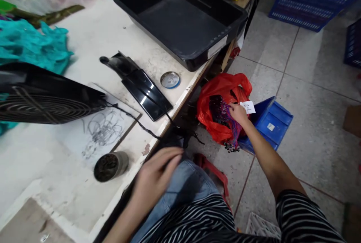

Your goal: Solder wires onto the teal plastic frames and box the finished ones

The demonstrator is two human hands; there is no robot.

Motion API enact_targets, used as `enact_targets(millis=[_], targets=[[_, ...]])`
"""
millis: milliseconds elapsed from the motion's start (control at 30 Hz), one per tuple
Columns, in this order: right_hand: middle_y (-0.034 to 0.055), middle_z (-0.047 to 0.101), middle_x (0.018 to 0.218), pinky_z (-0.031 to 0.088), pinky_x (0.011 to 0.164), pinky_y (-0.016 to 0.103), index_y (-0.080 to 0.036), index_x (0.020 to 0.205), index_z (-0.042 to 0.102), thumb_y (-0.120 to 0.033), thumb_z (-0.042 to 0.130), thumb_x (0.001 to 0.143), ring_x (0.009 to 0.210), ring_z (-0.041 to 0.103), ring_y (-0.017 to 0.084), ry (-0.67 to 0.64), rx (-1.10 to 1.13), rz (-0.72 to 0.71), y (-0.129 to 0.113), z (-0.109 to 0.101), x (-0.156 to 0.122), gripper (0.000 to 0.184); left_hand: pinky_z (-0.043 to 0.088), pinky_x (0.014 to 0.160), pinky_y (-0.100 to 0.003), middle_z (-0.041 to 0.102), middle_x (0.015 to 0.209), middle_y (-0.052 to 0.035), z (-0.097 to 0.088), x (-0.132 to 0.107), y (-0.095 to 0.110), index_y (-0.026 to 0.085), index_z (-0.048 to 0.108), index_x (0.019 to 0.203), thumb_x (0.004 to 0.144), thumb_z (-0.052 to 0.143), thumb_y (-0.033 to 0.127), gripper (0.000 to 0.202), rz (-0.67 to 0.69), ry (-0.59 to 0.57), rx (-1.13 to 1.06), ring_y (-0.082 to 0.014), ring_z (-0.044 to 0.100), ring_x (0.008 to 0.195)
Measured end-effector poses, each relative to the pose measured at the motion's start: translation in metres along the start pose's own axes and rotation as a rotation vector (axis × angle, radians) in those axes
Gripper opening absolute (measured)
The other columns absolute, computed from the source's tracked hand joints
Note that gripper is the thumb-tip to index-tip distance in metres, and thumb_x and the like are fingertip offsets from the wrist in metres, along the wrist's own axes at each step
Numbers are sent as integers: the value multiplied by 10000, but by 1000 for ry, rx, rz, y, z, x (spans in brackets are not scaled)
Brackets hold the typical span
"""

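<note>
Down by the floor, my right hand is closed on a bundle of thin purple, blue and red wires with small dark ends. The bundle lies at the mouth of a red plastic bag, which holds more dark strands. A white paper label with handwriting is beside my fingers. The blue plastic bin stands against the bag. My left hand, slightly blurred, is over my lap near the table edge, fingers stretched out and nothing seen in them.
On the white table are a black tray, a black foot-shaped device with a cable, a round lid, a can of dark bits and a black fan. Blue crates stand on the tiled floor.
</note>
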State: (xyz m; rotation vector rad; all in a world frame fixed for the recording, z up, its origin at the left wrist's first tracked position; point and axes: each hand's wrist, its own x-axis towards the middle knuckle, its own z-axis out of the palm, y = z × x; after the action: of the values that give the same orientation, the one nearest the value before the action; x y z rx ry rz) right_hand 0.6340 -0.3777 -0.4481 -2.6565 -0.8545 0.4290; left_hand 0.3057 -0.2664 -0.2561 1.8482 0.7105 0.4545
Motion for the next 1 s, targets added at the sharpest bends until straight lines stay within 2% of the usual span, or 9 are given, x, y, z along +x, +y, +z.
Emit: enact_targets(millis=[67, 133, 200, 300, 400, 467, 533, 733, 1000], targets=[[74, 730, 1097, 459, 954, 357, -280, 1366, 589, -208, 488, 905, 1048, 647, 260, -53, 21, -22, -2, -7, 31, 478, 546, 969, -406, 768, 1042, -21, 60, 61, -19, 337, 793, 876, 827, 658, 280, 155, -14, -274, -35, -256, 702, 1021], [82, 734, 1105, 457, 956, 361, -257, 1447, 503, -170, 509, 881, 1049, 658, 267, -62, 44, -17, -4, -16, 63, 573, 470, 1061, -354, 756, 1088, -60, 122, 116, -36, 249, 783, 814, 808, 647, 181, 152, -125, -423, -144, -230, 669, 1096], [98, 721, 1158, 447, 982, 351, -208, 1506, 410, -133, 489, 879, 1094, 651, 252, -44, 74, -5, -5, -26, 92, 636, 442, 1067, -313, 743, 1123, -85, 173, 158, -51, 180, 767, 893, 800, 640, 111, 173, -427, -384, -234, -208, 650, 1115], [96, 696, 1223, 436, 1015, 309, -181, 1454, 461, -125, 467, 892, 1153, 635, 202, -20, 126, 21, -4, -34, 113, 565, 479, 986, -337, 734, 1068, -119, 219, 194, -74, 119, 705, 1092, 820, 614, 113, 287, -599, -332, -229, -206, 659, 1033], [167, 708, 1143, 449, 1014, 391, -131, 1196, 649, -290, 601, 864, 1150, 642, 283, -19, 157, 103, -1, -20, 105, 371, 509, 878, -315, 722, 948, -104, 235, 207, -95, 112, 648, 1186, 829, 572, 94, 366, -693, -309, -217, -177, 660, 903], [216, 716, 1049, 462, 981, 465, -100, 1074, 682, -374, 746, 737, 1114, 650, 365, -27, 194, 171, 4, -3, 93, 439, 513, 812, -287, 707, 885, -79, 236, 210, -106, 127, 638, 1199, 826, 536, 61, 392, -733, -314, -218, -149, 643, 814], [216, 724, 987, 476, 943, 477, -101, 1024, 684, -362, 799, 648, 1071, 661, 384, -26, 266, 224, 10, 11, 84, 472, 508, 767, -263, 694, 860, -59, 235, 211, -114, 152, 638, 1207, 823, 521, 50, 415, -747, -319, -220, -132, 624, 768], [99, 735, 989, 509, 847, 357, -149, 978, 658, -382, 598, 744, 958, 671, 244, 69, 649, 227, 33, 20, 79, 336, 500, 777, -250, 699, 915, -38, 233, 222, -126, 208, 581, 1367, 820, 530, 61, 569, -665, -308, -205, -142, 632, 824], [7, 679, 784, 516, 711, 302, -206, 870, 587, -414, 568, 686, 760, 630, 181, 94, 1022, 218, 45, 27, 66, 279, 476, 992, -302, 730, 1158, -49, 251, 246, -130, 208, 600, 1359, 730, 685, 69, 650, -487, -377, -193, -188, 665, 1020]])
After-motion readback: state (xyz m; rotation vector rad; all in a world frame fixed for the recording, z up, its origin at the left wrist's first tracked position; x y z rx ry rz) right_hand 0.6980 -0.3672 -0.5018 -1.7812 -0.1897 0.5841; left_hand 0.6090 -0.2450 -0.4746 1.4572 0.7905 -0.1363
